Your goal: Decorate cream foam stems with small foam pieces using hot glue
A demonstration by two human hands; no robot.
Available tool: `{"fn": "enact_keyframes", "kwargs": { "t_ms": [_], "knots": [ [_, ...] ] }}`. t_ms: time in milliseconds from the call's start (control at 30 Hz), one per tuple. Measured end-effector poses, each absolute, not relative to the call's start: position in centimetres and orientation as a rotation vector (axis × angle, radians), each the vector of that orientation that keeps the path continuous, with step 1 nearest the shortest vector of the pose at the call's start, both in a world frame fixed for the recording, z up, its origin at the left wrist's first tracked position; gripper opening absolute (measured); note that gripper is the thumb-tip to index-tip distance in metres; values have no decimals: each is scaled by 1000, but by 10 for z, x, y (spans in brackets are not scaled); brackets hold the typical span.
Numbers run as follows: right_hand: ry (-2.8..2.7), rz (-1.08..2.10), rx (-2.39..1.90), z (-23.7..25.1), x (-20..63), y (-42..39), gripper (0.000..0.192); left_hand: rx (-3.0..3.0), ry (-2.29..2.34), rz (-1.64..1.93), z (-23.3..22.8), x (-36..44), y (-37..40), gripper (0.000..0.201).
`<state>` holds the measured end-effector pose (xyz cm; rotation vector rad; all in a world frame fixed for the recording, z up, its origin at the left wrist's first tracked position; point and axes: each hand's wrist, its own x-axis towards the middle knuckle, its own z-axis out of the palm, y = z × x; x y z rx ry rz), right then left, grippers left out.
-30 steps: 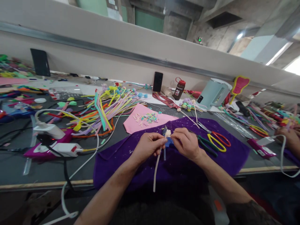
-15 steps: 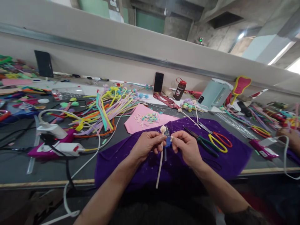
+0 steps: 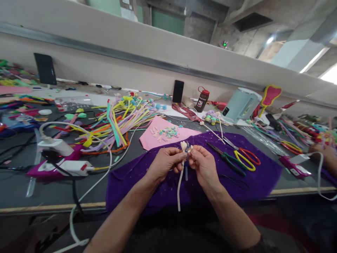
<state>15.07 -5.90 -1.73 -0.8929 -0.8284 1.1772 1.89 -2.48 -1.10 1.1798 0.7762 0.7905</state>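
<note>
My left hand (image 3: 165, 162) pinches a cream pipe-cleaner stem (image 3: 179, 189) with a small curled bud at its top (image 3: 183, 144); the stem hangs down over a purple cloth (image 3: 252, 175). Close beside it, my right hand (image 3: 202, 165) pinches a small cream piece at the bud. A blue object sits behind the fingers, mostly hidden. Both hands hover above the cloth near the table's front edge.
Green pliers (image 3: 226, 162) and red-and-yellow scissors (image 3: 244, 156) lie on the cloth to the right. A pink sheet (image 3: 155, 138) with small pieces, a heap of coloured pipe cleaners (image 3: 118, 119), glue guns (image 3: 65, 165) with cables, a bottle (image 3: 201, 100), a kettle (image 3: 238, 103). Another person's hand (image 3: 322, 153) at far right.
My right hand has moved left, closing in on the bud in my left hand. The stem has lifted slightly, with the bud now showing above my fingers.
</note>
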Motion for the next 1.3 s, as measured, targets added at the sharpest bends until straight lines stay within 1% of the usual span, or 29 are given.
{"fn": "enact_keyframes", "kwargs": {
  "t_ms": [233, 933, 1300],
  "knots": [
    [-798, 1084, -958, -17, 145, -58, 11, 1183, 776, 783, -10, 20, -25, 25],
    [-859, 1038, -989, -18, 142, -55, 13, 1237, 789, 795, -5, 19, -27, 28],
    [-867, 1034, -968, -21, 141, -52, 13, 1263, 822, 818, -4, 20, -28, 23]
  ]
}}
